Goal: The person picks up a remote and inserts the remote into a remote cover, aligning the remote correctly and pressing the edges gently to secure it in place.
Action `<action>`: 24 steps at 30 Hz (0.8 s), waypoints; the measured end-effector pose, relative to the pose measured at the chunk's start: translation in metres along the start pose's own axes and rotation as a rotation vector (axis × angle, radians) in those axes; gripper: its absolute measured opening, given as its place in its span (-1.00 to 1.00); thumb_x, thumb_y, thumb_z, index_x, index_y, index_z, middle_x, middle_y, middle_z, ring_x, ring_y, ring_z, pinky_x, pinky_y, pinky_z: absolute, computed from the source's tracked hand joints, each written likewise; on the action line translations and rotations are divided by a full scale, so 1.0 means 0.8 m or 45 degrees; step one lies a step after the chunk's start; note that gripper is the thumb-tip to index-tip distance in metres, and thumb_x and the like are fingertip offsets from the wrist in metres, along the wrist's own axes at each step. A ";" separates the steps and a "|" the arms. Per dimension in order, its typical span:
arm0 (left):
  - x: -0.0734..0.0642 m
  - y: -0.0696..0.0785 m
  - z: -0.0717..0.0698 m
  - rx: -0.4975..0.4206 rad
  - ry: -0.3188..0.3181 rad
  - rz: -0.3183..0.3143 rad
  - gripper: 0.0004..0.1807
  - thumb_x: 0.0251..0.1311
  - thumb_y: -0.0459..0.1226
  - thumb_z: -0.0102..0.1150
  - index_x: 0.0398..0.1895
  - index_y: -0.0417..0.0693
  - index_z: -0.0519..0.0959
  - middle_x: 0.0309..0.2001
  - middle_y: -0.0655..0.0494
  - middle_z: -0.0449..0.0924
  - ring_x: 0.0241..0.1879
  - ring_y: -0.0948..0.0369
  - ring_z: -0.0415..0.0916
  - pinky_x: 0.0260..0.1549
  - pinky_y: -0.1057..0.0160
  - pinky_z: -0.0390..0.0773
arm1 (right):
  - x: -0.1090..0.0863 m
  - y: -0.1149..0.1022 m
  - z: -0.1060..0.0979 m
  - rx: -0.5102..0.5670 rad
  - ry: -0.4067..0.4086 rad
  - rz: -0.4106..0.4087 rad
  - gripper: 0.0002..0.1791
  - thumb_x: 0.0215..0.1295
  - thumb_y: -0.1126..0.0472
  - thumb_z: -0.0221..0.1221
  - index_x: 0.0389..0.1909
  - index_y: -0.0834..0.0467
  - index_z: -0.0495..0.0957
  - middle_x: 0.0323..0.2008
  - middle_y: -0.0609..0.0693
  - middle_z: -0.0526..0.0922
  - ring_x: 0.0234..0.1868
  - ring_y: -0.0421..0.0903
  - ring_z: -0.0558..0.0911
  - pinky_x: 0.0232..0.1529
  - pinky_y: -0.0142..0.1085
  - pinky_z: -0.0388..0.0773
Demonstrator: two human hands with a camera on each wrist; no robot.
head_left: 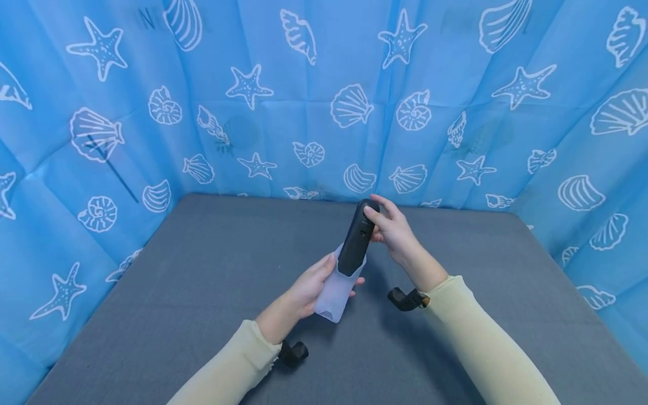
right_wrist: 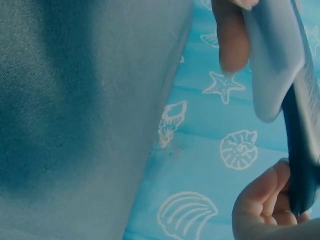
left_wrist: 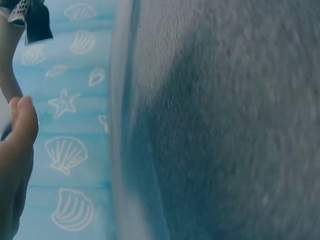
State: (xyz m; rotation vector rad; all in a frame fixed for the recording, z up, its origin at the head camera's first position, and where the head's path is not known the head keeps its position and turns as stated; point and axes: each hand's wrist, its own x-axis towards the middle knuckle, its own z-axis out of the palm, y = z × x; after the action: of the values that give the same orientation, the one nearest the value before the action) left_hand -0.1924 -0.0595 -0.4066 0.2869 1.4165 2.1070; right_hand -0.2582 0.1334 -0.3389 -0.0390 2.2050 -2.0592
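Gripping the milky cover (head_left: 334,298) by its sides, my L hand (head_left: 310,286) is over the grey table (head_left: 228,270); my R hand (head_left: 397,232) pinches the top end of the black remote (head_left: 356,242), whose lower end sits in the cover's mouth. Remote's prob. light, stiff, a bit slick, so I'd hold it by the top edges; cover looks thin & bendy, so I'd keep to its sides w/o squeezing the mouth.

Black device (head_left: 356,242): lower end, below the right hand (head_left: 397,230), hidden inside white sleeve (head_left: 334,295). Small mark (head_left: 362,232) near right thumb too small to tell. Left hand (head_left: 306,287): fingers partly behind sleeve; left wrist view crops it.
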 end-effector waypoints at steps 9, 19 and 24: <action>0.000 -0.001 0.011 -0.097 0.092 0.059 -0.44 0.52 0.04 -0.37 0.50 0.12 0.07 0.31 -0.12 0.32 0.15 0.05 0.49 0.02 0.13 0.50 | -0.007 -0.008 0.009 -0.174 0.132 -0.097 -0.43 0.41 0.03 0.13 0.37 0.13 0.31 -0.11 0.17 0.52 -0.49 -0.17 0.50 -0.36 -0.33 0.51; 0.000 -0.004 0.015 -0.151 0.131 0.086 -0.45 0.53 0.02 -0.38 0.50 0.10 0.08 0.29 -0.13 0.33 0.13 0.07 0.49 0.08 0.08 0.46 | -0.008 -0.007 0.011 -0.228 0.148 -0.070 -0.42 0.42 0.02 0.13 0.36 0.17 0.30 -0.13 0.18 0.50 -0.45 -0.17 0.47 -0.33 -0.34 0.45; 0.000 -0.004 0.015 -0.172 0.142 0.095 -0.45 0.53 0.02 -0.39 0.50 0.13 0.07 0.29 -0.13 0.34 0.13 0.07 0.49 0.08 0.07 0.46 | -0.010 -0.003 0.015 -0.222 0.123 -0.076 -0.40 0.44 0.01 0.10 0.41 0.13 0.25 -0.01 0.23 0.50 -0.34 -0.13 0.48 -0.19 -0.20 0.46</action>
State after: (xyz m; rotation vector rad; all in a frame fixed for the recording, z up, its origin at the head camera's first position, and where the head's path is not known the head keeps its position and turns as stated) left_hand -0.1852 -0.0490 -0.4047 0.1737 1.3363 2.2993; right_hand -0.2494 0.1224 -0.3364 -0.0217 2.4657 -1.9299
